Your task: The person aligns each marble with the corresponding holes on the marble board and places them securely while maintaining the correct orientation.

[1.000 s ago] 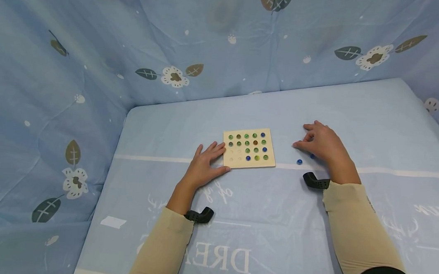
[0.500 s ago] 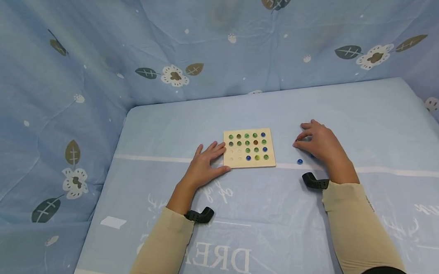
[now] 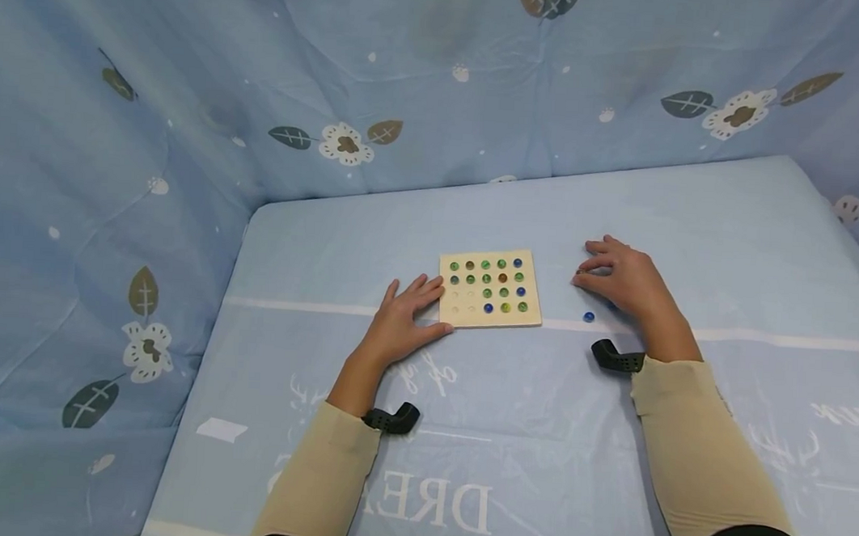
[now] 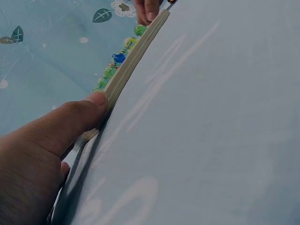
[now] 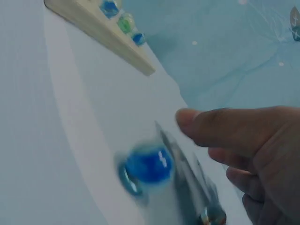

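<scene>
In the head view a pale wooden board (image 3: 491,321) carries rows of glass marbles, mostly green, with some blue and brown. Several hollows at its lower left are bare. My left hand (image 3: 399,325) lies at the board's left side, fingers straight along it, the thumb (image 4: 96,101) against its near edge. To the right of the board, my right hand (image 3: 627,280) pinches a small brownish marble (image 3: 581,271) between thumb and index finger. From the right wrist the thumb (image 5: 190,123) hides that marble. A loose blue marble (image 3: 589,317) lies just below this hand.
A dark brownish marble (image 5: 213,216) lies under the right hand. The pale blue cloth (image 3: 537,435) covers the table, with a patterned blue curtain (image 3: 439,82) behind its far edge. Black wrist mounts (image 3: 392,419) sit on both forearms.
The right hand's thumb and index finger have come together on the marble, and the hand has shifted slightly left. The left hand and board stay put; the head view tilts a little.
</scene>
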A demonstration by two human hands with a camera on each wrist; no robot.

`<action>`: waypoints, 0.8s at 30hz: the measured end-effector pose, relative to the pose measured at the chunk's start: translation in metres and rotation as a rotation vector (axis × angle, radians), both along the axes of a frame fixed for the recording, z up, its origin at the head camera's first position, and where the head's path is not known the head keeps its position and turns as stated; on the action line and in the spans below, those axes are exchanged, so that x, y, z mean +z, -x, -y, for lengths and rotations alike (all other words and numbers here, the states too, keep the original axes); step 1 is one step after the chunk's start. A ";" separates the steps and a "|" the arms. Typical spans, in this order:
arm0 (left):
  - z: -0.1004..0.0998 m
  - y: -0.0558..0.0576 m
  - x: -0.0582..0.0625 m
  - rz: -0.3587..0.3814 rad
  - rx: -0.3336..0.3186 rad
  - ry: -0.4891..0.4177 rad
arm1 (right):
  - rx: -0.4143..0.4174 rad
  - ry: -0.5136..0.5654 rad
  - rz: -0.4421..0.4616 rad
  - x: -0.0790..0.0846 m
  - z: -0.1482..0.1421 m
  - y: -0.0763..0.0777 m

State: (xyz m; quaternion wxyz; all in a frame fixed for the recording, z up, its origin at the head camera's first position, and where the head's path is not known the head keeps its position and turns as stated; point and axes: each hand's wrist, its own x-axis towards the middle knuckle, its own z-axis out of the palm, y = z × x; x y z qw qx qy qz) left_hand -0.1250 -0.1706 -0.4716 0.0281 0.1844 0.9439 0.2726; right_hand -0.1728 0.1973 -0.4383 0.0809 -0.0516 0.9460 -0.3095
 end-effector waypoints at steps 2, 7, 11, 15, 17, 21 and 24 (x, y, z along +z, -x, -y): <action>0.001 0.000 0.000 0.003 -0.002 0.003 | 0.000 0.034 -0.033 0.001 0.008 -0.001; 0.002 0.001 -0.001 -0.001 -0.005 -0.005 | 0.044 0.082 -0.106 0.007 0.034 -0.005; 0.002 0.002 -0.003 0.001 0.000 -0.006 | 0.086 0.112 -0.135 0.008 0.057 -0.008; 0.001 0.002 -0.005 0.000 0.000 0.003 | 0.124 0.140 -0.135 0.007 0.078 -0.008; 0.001 0.002 -0.005 -0.004 0.000 0.002 | 0.149 0.140 -0.138 0.006 0.088 -0.008; 0.002 0.001 -0.003 -0.002 0.000 0.002 | 0.208 0.121 -0.159 0.006 0.106 -0.007; 0.002 0.001 -0.002 -0.005 -0.006 0.013 | 0.252 0.108 -0.177 0.008 0.120 -0.007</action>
